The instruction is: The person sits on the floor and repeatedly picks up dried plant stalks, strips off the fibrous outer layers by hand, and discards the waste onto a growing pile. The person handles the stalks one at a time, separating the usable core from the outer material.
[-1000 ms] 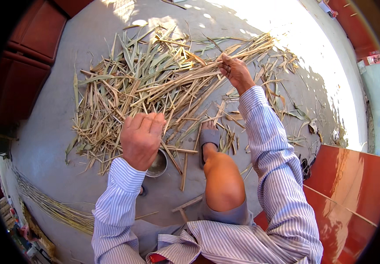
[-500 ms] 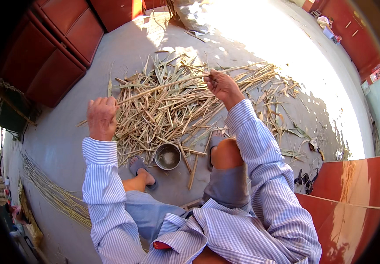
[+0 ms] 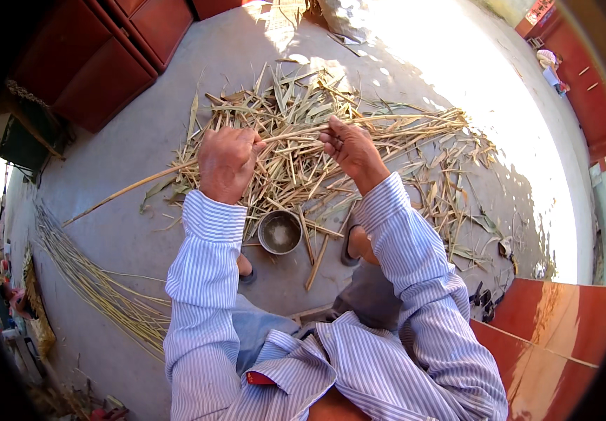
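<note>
A long, thin, tan reed stalk runs slantwise between my hands, its lower end reaching far out to the left. My left hand is closed in a fist around it. To the right, the fingertips of my right hand pinch the stalk farther along. Both hands are held above a spread heap of dry reed pieces and leaf husks. Between my feet and the heap stands a round metal bowl; what lies in it is hard to make out.
On the left floor lies a bundle of thin greenish stalks. Dark red sofas stand at the back left, and a red panel at the right. Bright sunlight falls across the floor at the far right.
My left hand has moved right, closer to my right hand, and more of the stalk now sticks out to its left. The view has shifted slightly.
</note>
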The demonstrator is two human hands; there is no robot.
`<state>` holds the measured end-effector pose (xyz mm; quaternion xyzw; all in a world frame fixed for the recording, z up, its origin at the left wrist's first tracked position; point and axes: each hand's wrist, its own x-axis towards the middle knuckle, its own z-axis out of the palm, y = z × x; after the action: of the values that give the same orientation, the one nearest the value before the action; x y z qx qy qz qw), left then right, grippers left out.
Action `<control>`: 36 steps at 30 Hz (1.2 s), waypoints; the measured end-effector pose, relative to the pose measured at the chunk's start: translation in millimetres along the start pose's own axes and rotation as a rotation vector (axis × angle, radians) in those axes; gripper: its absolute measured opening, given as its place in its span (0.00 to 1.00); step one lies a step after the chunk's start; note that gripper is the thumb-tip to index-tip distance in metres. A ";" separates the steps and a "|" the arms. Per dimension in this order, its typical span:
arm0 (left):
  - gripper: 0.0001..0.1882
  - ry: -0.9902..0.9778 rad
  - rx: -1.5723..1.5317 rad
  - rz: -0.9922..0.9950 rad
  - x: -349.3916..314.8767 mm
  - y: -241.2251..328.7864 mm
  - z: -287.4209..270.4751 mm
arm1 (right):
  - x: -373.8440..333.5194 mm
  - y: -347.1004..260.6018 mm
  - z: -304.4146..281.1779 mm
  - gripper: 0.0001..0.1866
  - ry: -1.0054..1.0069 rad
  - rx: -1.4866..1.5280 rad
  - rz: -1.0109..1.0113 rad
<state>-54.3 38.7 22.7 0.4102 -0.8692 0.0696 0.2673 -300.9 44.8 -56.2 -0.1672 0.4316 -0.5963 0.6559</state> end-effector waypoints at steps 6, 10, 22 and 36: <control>0.08 -0.175 -0.291 -0.230 -12.7 -31.0 20.7 | 14.2 0.7 2.7 0.09 0.018 -0.076 0.016; 0.07 -0.100 -0.862 -0.752 -14.3 -54.2 24.6 | 12.8 2.1 11.1 0.07 -0.069 -0.136 -0.035; 0.11 -0.151 -1.053 -0.720 -2.7 -37.9 57.1 | 8.9 25.7 39.0 0.09 -0.214 -0.140 -0.097; 0.11 -0.216 -0.563 -0.534 -27.4 -104.3 39.1 | 31.2 -13.1 11.1 0.10 -0.056 -0.083 -0.236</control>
<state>22.2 -24.3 -35.0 0.5373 -0.7404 -0.2865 0.2848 -303.4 9.6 -51.6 -0.2602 0.4148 -0.6460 0.5856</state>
